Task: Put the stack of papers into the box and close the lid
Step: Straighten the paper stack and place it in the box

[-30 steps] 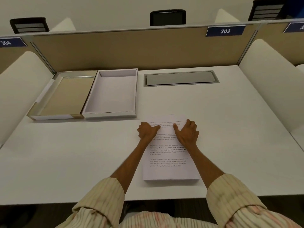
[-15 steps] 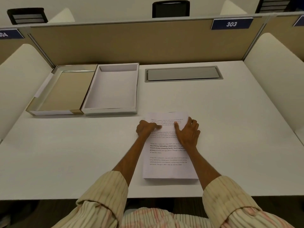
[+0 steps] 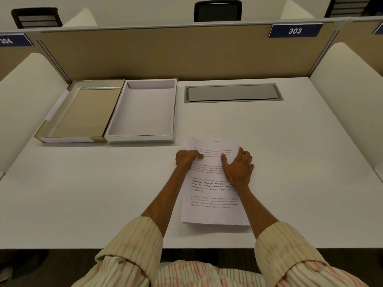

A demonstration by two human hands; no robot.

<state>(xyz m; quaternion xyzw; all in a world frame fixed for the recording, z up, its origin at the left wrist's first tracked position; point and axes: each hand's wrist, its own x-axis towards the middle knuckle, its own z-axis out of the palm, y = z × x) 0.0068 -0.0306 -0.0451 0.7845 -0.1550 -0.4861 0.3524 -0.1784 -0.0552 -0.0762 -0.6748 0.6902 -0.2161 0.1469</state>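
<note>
Two hands frame the far half of the papers [image 3: 213, 193], which lie flat on the desk [image 3: 290, 162], apparently to gather the sheets as one before lifting. The left hand [image 3: 187, 159] pinches the left edge, fingers curled, thumb on the page. The right hand [image 3: 238, 167] clasps the right edge, thumb on top, fingers bent over the side. Both forearms reach straight ahead. Beyond and left of the grip, the box [image 3: 138, 138] stands open, its lid [image 3: 64, 139] upturned just beside it.

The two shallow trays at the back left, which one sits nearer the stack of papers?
The white-lined tray, the right one of the pair; the tan-lined tray lies farther left of the stack of papers.
</note>
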